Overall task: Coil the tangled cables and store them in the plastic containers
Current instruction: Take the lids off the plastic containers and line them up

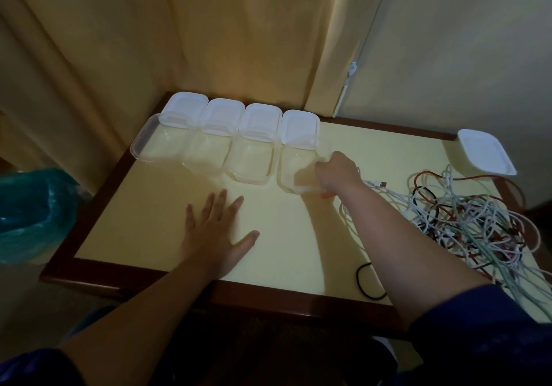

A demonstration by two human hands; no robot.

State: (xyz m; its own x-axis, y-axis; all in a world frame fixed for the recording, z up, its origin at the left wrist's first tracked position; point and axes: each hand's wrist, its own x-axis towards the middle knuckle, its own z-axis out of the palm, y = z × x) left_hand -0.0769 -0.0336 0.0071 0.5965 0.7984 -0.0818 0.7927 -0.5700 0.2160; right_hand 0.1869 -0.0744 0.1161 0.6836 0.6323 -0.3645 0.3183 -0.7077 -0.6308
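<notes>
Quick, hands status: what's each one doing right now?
Left hand: open, flat on the table, holding nothing.
Right hand: gripping the rim of the rightmost container.

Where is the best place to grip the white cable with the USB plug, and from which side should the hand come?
Probably just behind the USB plug: this end lies free on the table, left of the tangled pile. Come from above on the left, pinching the white cable there.

Yellow-topped table [155,221] with dark wood edge under both hands. Teal bin bag [33,212] left of left hand. Beige curtain [179,33] beyond hands.
</notes>
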